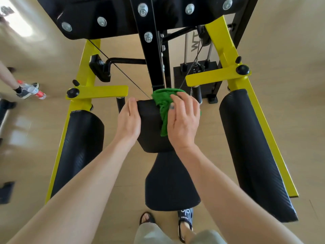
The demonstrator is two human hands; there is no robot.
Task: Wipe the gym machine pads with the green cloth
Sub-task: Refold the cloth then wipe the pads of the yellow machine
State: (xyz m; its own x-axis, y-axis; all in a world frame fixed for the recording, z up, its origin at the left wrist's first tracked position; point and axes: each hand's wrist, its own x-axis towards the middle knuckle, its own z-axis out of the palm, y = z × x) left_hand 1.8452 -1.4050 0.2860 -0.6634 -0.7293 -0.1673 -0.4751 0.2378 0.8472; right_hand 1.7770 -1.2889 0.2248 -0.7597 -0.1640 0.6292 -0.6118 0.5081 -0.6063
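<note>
Pressing the crumpled green cloth point(164, 110) on the small black padded seat-back point(149, 125), our right hand point(183, 122) is grasping it while the left hand point(129, 120) is lying flat, steadying; next, the long side pads probably.

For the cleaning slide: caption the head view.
Right hand presses a crumpled green cloth onto the small black padded seat while the left hand steadies its edge.

Bare floor point(123, 164) lies open either side of the centre pad point(149, 131), hemmed by long side pads left point(77, 150) and right point(253, 152). Far of it, a black post point(153, 67) and slanting cable point(123, 73) block reach.
</note>
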